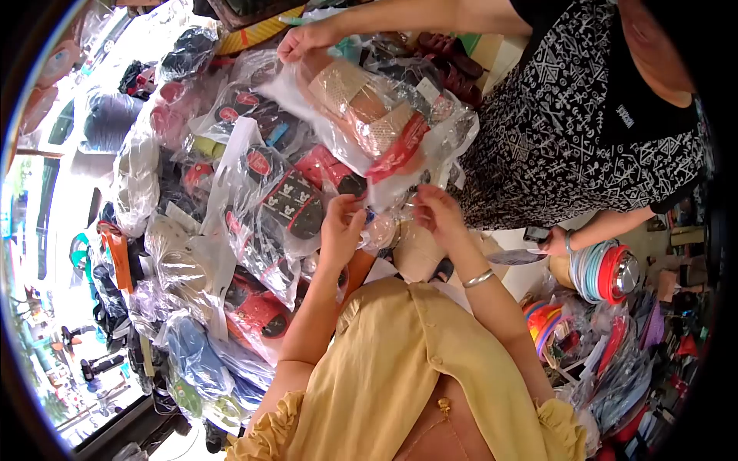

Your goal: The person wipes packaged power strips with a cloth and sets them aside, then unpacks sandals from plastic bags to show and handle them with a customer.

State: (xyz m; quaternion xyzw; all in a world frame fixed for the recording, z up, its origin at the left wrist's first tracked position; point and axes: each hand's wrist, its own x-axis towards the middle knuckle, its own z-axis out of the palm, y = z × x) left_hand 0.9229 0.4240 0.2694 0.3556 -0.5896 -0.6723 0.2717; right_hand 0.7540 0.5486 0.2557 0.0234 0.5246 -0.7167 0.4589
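A clear plastic bag with beige, strapped sandals (350, 92) and a red band in it hangs in front of me. Another person's hand (311, 38) grips its upper left corner. At its lower end my left hand (342, 230) is closed in a pinch, fingertips at the plastic. My right hand (440, 213), below a silver bangle on the wrist, pinches the bag's lower edge beside it. Just left of my left hand lie bagged black slippers with white cartoon prints (292, 201). What sits right between my fingertips is small and partly hidden.
Bagged footwear is heaped at left, including red slippers (261, 313) and blue ones (196, 353). A person in a black-and-white patterned garment (538, 154) stands opposite, a dark phone-like object (536, 234) in the other hand. Coiled cords (596, 273) and more bagged goods (615, 384) are at right.
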